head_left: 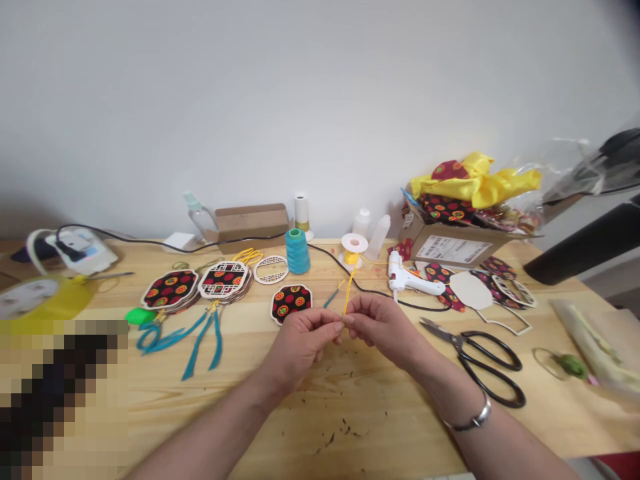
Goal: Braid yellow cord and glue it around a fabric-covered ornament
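Observation:
Over the middle of the table, my left hand [309, 337] and my right hand [377, 327] meet with fingertips pinched together on a yellow cord [349, 293]. The cord runs up from my fingers toward a white spool [355, 244] with yellow cord wound on it. Its end between my fingertips is too small to make out. Just behind my left hand lies a dark panel [291, 303] with red and orange flower print and a pale rim. A thin teal-tipped piece [332, 297] lies between the panel and the cord.
Black-handled scissors [470, 353] and a white glue gun [415, 277] lie to the right. Stacked ornaments [173, 290] with teal tassels [203, 343] are at left. A teal thread cone [297, 252] stands behind. A cardboard box [450, 247] of fabric stands at back right. A black cable [240, 239] crosses the table.

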Demonstrator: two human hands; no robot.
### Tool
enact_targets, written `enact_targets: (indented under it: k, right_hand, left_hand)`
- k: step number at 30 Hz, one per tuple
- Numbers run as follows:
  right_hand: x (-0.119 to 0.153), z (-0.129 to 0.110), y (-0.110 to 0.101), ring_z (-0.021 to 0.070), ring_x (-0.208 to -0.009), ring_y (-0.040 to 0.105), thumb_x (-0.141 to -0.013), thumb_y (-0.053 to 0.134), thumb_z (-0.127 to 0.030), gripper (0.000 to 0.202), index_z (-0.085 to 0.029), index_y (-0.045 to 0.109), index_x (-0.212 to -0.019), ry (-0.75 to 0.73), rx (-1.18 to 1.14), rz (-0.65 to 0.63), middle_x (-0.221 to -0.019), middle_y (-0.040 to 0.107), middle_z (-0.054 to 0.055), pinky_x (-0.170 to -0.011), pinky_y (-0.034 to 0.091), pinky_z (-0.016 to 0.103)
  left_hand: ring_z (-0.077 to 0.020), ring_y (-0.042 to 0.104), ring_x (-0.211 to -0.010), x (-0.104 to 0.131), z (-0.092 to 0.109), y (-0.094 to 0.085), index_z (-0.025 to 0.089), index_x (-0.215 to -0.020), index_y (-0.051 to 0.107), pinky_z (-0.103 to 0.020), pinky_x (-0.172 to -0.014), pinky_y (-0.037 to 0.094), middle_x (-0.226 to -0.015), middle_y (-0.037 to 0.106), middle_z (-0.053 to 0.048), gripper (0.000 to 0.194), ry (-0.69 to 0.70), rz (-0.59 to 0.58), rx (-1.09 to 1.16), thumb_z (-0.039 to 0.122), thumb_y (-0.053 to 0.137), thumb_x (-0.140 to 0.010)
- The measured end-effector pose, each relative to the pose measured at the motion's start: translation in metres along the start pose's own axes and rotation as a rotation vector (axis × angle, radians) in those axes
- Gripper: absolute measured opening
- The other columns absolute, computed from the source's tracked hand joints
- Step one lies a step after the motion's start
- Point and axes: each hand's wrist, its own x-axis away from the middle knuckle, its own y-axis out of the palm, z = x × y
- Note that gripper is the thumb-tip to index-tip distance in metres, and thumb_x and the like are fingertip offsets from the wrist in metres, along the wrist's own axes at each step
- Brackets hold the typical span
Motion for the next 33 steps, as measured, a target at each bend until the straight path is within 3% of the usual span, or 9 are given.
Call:
enact_targets:
  k: [21, 26, 30, 33]
  right_hand:
    - [0.0034, -0.0047, -0.0005, 0.0043, -0.042, 0.035, -0.073, 0.056, -0.024, 0.012, -0.016, 0.051, -0.065, -0.011, -0.073, -0.049, -0.052, 0.051, -0.005, -0.041, 0.025, 0.018]
    - [0.002, -0.0008, -0.0001, 0.0059, -0.047, 0.038, -0.079, 0.05, -0.025, 0.013, -0.017, 0.054, -0.07, -0.097, 0.083, 0.029, -0.057, 0.049, -0.005, -0.047, 0.031, 0.019]
    - [0.0037, -0.0017, -0.004, 0.0105, -0.062, 0.048, -0.086, 0.042, -0.028, 0.022, -0.018, 0.06, -0.078, -0.236, 0.353, 0.12, -0.067, 0.056, -0.001, -0.058, 0.036, 0.022]
    - [0.0064, -0.0049, -0.0071, 0.0118, -0.059, 0.047, -0.085, 0.043, -0.032, 0.026, -0.018, 0.058, -0.068, -0.244, 0.553, 0.152, -0.062, 0.055, -0.001, -0.055, 0.033, 0.023]
  left_hand:
    - [-0.0021, 0.029, -0.039, 0.0012, 0.002, 0.0012, 0.016, -0.075, 0.069, -0.018, -0.038, 0.016, -0.053, 0.055, 0.003, 0.015, 0.035, 0.017, 0.013, 0.028, 0.066, -0.068]
    - [-0.002, 0.027, -0.037, 0.0, 0.0019, 0.0019, 0.015, -0.072, 0.067, -0.019, -0.038, 0.015, -0.053, 0.055, 0.004, 0.015, 0.038, 0.069, 0.022, 0.029, 0.065, -0.069]
    - [-0.0017, 0.027, -0.036, -0.0014, 0.0023, 0.0001, 0.015, -0.067, 0.065, -0.021, -0.04, 0.019, -0.057, 0.058, 0.004, 0.015, 0.07, 0.137, 0.023, 0.03, 0.065, -0.068]
    - [-0.0023, 0.029, -0.036, -0.0029, 0.0025, -0.0005, 0.015, -0.067, 0.065, -0.021, -0.041, 0.021, -0.058, 0.06, 0.004, 0.015, 0.08, 0.171, 0.027, 0.031, 0.065, -0.068]
